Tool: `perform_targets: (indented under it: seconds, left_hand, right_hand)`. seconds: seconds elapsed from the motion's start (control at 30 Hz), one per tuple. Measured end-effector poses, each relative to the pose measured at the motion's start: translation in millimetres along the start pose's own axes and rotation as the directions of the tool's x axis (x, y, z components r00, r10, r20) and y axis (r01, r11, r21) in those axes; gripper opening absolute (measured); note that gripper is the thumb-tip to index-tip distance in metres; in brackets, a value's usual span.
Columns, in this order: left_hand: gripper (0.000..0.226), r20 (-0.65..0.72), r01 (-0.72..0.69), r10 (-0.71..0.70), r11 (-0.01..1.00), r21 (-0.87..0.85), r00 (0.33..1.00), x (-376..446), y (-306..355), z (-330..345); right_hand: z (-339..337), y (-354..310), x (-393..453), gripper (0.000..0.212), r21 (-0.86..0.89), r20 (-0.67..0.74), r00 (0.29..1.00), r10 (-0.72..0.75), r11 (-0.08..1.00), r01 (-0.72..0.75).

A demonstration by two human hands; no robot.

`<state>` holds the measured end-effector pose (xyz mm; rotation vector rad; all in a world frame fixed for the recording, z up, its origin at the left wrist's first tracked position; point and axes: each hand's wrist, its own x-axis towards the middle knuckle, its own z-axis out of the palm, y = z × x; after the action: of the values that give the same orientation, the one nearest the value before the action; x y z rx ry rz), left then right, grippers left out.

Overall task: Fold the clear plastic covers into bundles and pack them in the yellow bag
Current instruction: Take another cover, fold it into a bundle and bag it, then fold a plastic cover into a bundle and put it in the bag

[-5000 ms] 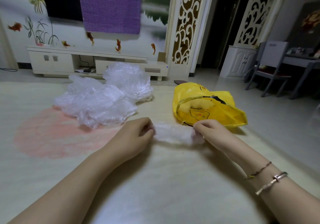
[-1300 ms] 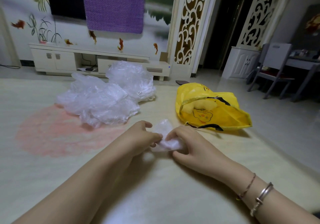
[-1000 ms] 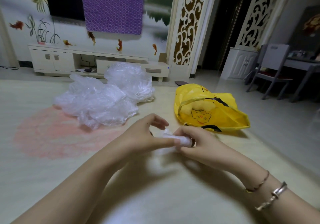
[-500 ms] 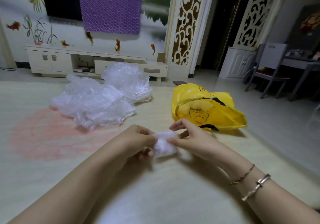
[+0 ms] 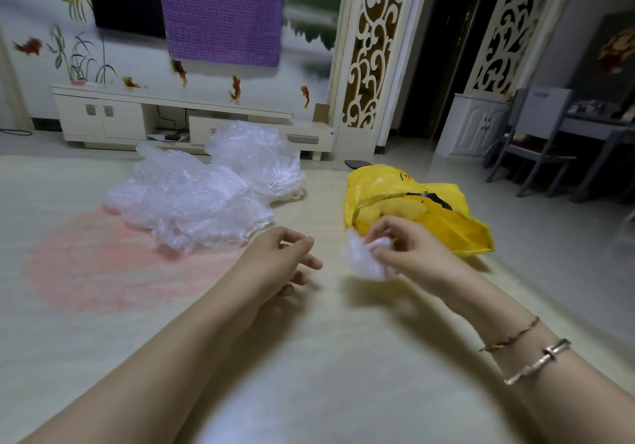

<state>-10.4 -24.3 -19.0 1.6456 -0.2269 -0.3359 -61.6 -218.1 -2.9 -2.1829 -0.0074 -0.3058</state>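
A small white bundle of folded clear plastic hangs just above the rug, pinched by my right hand. It sits directly in front of the near edge of the yellow bag, which lies open on its side on the rug. My left hand hovers a little to the left of the bundle with loosely curled fingers and holds nothing. A loose pile of clear plastic covers lies on the rug behind my left hand.
The work surface is a pale rug with a pink patch on the left. A white TV cabinet stands against the far wall. Grey chairs and a table stand at the right on the tiled floor.
My left hand has let go of the bundle and drawn back to the left. My right hand has carried the bundle to the right, toward the yellow bag.
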Motion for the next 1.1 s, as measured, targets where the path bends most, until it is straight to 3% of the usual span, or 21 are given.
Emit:
perform_targets:
  seconds: [0.1, 0.2, 0.27, 0.43, 0.63, 0.77, 0.87, 0.93, 1.03, 1.1]
  left_hand:
    - [0.015, -0.037, -0.070, 0.072, 0.997, 0.043, 0.997, 3.6, -3.2, -1.7]
    - [0.012, -0.006, -0.206, 0.210, 0.963, 0.173, 0.978, 9.0, -7.3, -0.5]
    - [0.011, 0.050, -0.231, 0.225, 0.947, 0.222, 0.973, 13.6, -8.8, 3.0]
    - [0.018, 0.107, -0.111, 0.084, 0.954, 0.280, 0.991, 30.2, 2.1, 20.4]
    - [0.025, 0.215, -0.132, 0.080, 0.962, 0.238, 0.973, 57.4, 17.1, 54.9]
    - [0.045, 0.153, -0.128, 0.082, 0.940, 0.316, 0.985, 77.0, 19.6, 81.5]
    - [0.043, 0.140, -0.146, 0.114, 0.956, 0.254, 0.984, 81.8, 19.8, 86.9]
    - [0.035, 0.151, -0.156, 0.127, 0.968, 0.199, 0.980, 80.2, 17.3, 83.7]
    - [0.027, 0.161, -0.160, 0.135, 0.975, 0.156, 0.978, 75.1, 13.3, 74.4]
    - [0.026, 0.173, -0.164, 0.138, 0.976, 0.146, 0.975, 72.0, 10.9, 68.2]
  right_hand:
    - [-18.6, 14.9, 9.7, 0.024, 0.049, -0.272, 0.960, 0.059, 0.998, -0.047]
    - [-25.1, 26.3, 23.2, 0.027, -0.085, -0.366, 0.930, 0.030, 0.994, -0.066]
    - [-23.6, 29.9, 32.5, 0.031, -0.159, -0.357, 0.933, 0.044, 0.981, -0.107]
    - [-22.8, 35.7, 55.3, 0.036, -0.295, -0.315, 0.945, 0.084, 0.938, -0.182]
    - [-27.1, 46.8, 74.1, 0.042, -0.162, -0.215, 0.957, 0.194, 0.959, -0.231]
    - [-27.8, 53.4, 83.0, 0.044, -0.127, -0.110, 0.978, 0.177, 0.974, -0.190]
    - [-25.7, 57.3, 89.7, 0.042, -0.258, 0.005, 0.991, 0.131, 0.958, -0.125]
    - [-18.8, 59.8, 97.7, 0.033, -0.431, 0.073, 0.973, 0.219, 0.887, -0.168]
    - [-13.2, 54.3, 108.5, 0.037, -0.625, 0.033, 0.928, 0.370, 0.733, -0.270]
    - [-15.7, 51.6, 113.0, 0.039, -0.686, 0.062, 0.935, 0.350, 0.695, -0.215]
